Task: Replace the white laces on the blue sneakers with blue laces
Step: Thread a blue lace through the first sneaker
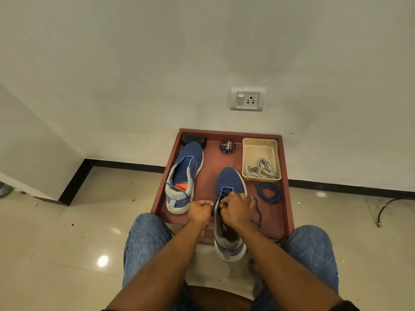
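Working nearest the body, both hands meet over the tongue of the near sneaker (229, 223), whose heel overhangs the front edge of the red tray (285, 212). The left hand (200, 212) and right hand (234, 212) have fingers curled and pinched on the blue lace (258, 215) — the exact eyelet is hidden beneath them. Risk: uneven pull would leave one end short. The slack loop trailing right could snag or knot. With the heel unsupported, a hard tug may tip the shoe off the tray.

Farther out, the second sneaker (186, 176) lies on its side, partly laced; a coiled spare blue lace (269, 193) sits beside the basket (260, 144) holding the white laces (260, 169) — well apart, so mix-up is unlikely.
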